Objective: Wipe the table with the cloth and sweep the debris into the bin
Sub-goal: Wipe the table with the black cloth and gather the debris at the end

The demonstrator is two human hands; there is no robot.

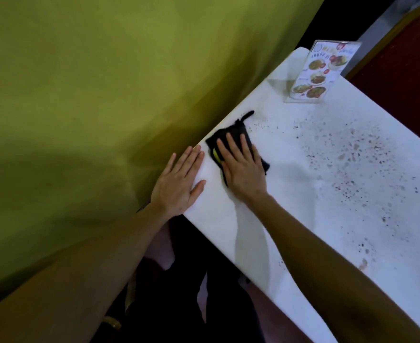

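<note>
Table (315,194) open rightward; menu stand (322,70) blocks far corner.

One white table (303,194) runs from the 5 o'clock corner up toward 1 o'clock. One black cloth (238,134) lies on it near the centre, with one yellow patch showing at its edge. Two hands are in view: one left hand (179,181) at about 9 o'clock of the cloth and one right hand (241,169) flat on it. One menu stand (322,70) is at 1 o'clock. One red chair (402,58) is at 2 o'clock. Debris specks (352,157), at 3 o'clock, are too many and too small to count.
</note>
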